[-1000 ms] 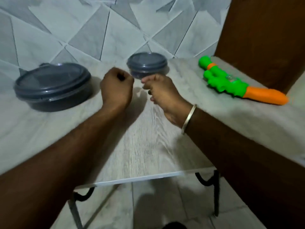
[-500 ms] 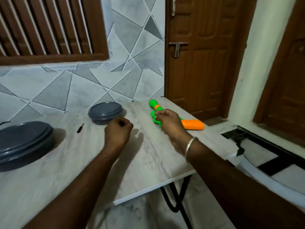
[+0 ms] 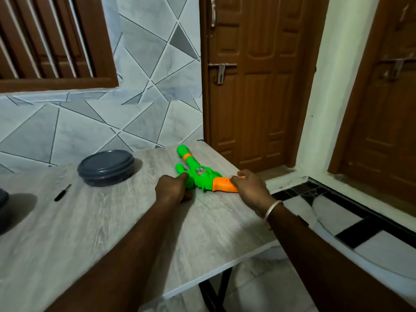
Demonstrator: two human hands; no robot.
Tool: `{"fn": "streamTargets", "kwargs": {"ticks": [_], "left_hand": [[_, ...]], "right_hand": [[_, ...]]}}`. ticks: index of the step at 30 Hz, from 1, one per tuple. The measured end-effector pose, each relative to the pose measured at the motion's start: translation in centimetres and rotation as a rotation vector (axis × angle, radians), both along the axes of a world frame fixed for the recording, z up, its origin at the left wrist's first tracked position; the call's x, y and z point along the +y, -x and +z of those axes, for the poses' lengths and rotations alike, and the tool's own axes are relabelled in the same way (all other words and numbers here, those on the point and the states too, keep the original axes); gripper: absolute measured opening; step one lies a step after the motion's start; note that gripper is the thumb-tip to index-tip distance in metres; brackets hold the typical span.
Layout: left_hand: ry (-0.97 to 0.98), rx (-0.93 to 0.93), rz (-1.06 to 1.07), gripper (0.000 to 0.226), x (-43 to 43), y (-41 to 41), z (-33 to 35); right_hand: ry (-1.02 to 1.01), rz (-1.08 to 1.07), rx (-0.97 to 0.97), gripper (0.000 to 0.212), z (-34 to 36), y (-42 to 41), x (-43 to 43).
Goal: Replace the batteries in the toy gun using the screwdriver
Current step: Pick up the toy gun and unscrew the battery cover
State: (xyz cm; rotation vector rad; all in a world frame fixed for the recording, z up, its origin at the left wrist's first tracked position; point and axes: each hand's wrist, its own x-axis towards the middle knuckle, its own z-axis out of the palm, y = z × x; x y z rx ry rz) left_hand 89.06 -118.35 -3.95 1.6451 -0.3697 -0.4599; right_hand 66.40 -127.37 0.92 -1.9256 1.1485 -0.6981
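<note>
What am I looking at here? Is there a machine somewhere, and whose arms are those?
There is no machine: a person wears a camera on the head, so you look forward and down along their two bare arms. The left hand grips the green body of a toy gun, and the right hand grips its orange end. The gun lies on a pale wood-grain table. Also on the table are a small dark screwdriver, untouched, and a round grey lidded container. Another dark object shows only partly at the left edge. Behind are a tiled wall and brown wooden doors.
</note>
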Motion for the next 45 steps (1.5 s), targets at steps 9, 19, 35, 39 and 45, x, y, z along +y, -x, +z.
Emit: {"fn": "streamTargets", "kwargs": {"ticks": [9,19,35,39,45], "left_hand": [[0.082,0.215,0.070,0.026,2.6,4.7,5.1],[0.253,0.147,-0.035,0.020,14.2,1.8,8.1],[0.211,-0.225,0.007,0.022,29.0,-1.2,10.5],[-0.070,-0.543,0.202,0.032,29.5,-4.6,8.6],[-0.686,-0.785,0.299,0.032,28.4,-7.6,5.8]], "right_hand": [[0.033,0.038,0.002,0.061,-1.2,-1.7,0.9],[-0.782,0.381,-0.537,0.028,2.7,-4.4,10.1],[-1.255,0.947,-0.454,0.049,2.7,-10.3,25.7],[-1.172,0.879,-0.605,0.044,2.2,-11.2,26.7],[-1.119,0.777,-0.733,0.042,1.8,-11.6,26.1]]}}
